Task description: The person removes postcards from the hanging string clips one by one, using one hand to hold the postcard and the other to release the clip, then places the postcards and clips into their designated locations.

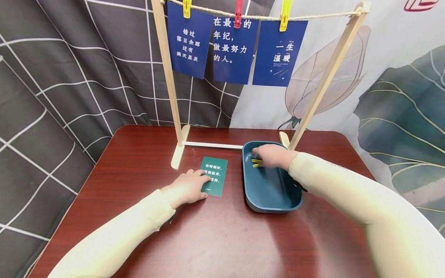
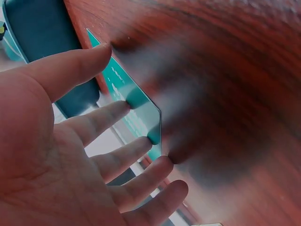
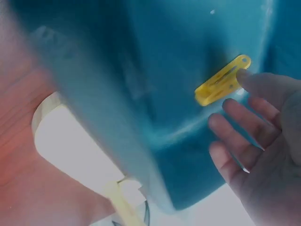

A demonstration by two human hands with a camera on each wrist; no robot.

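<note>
A green card (image 1: pixel 214 175) with white lettering lies on the table. My left hand (image 1: pixel 189 186) is over its left edge, fingers spread. In the left wrist view, the fingertips (image 2: pixel 123 106) reach the card's edge, with the thumb near one corner. My right hand (image 1: pixel 274 155) is inside the blue plastic basin (image 1: pixel 271 209). A yellow clothespin (image 3: pixel 223 81) is on the basin's floor, and the right thumb overlaps one end of it in the right wrist view. The other right fingers are loosely bent beside the clothespin; whether the thumb touches it I cannot tell.
A wooden frame (image 1: pixel 166 77) stands at the table's back with a rope (image 1: pixel 264 17) across its top. Three blue cards (image 1: pixel 231 52) hang there from yellow and red clothespins (image 1: pixel 285 15). One foot (image 1: pixel 180 148) stands left of the green card. Curtains cover the background.
</note>
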